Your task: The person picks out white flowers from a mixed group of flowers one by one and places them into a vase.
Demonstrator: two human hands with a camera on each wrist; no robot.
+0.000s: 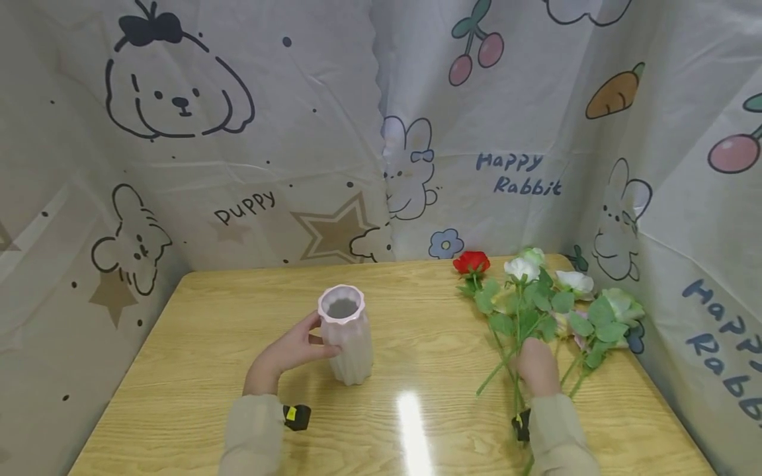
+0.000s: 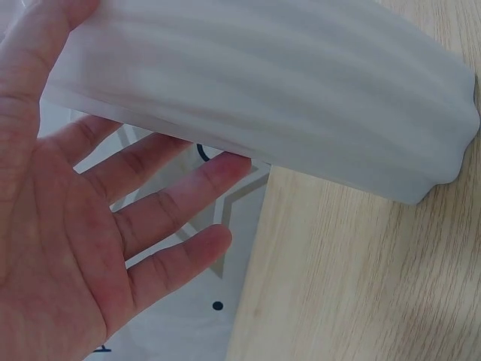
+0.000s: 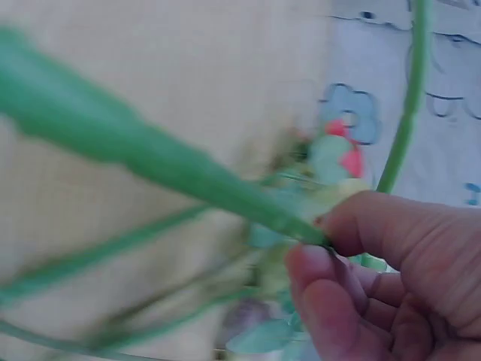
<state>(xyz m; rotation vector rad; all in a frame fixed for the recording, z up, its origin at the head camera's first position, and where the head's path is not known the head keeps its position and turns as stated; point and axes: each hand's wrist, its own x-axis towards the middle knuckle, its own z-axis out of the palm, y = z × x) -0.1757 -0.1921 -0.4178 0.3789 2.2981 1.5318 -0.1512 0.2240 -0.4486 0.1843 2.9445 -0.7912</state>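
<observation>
A white-pink ribbed vase (image 1: 350, 350) with a scalloped rim stands upright left of the table's middle. My left hand (image 1: 297, 347) holds its left side, thumb on the near face and fingers behind; the left wrist view has the fingertips (image 2: 229, 164) at the vase's edge. On the right, my right hand (image 1: 536, 367) is over a spread of flowers. In the right wrist view its thumb and index finger pinch a thick green flower stem (image 3: 173, 165). Leaves and other stems overlap, so I cannot tell which bloom belongs to it.
A red rose (image 1: 471, 262), a white rose (image 1: 522, 270), another white bloom (image 1: 574, 281) and a pale green one (image 1: 619, 305) lie at the back right of the wooden table (image 1: 238, 304). A printed cloth (image 1: 321, 152) hangs behind and along both sides.
</observation>
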